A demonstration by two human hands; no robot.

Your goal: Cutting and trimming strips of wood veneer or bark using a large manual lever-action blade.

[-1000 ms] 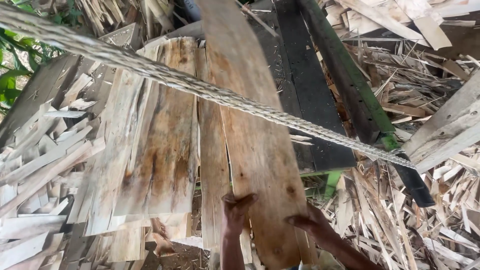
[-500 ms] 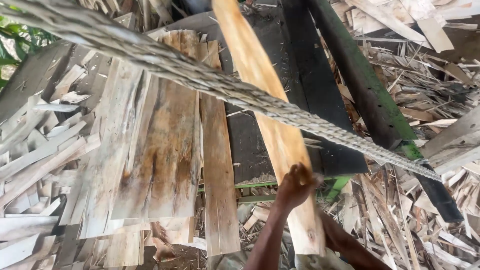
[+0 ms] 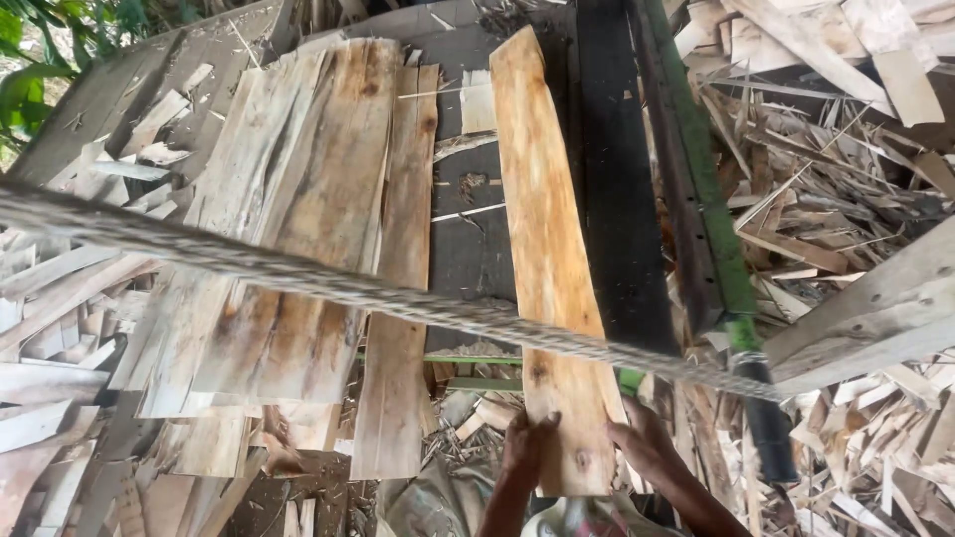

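Where one hand held before, left hand [image 3: 524, 445] and right hand [image 3: 640, 441] now grasp plank [image 3: 545, 239]

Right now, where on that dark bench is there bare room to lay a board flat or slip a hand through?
Two bare strips flank the pale board gripped by the left hand and right hand: the dark surface toward the narrow plank, and the black strip toward the green rail. The stacked slabs, offcuts and diagonal rope crowd everything else.
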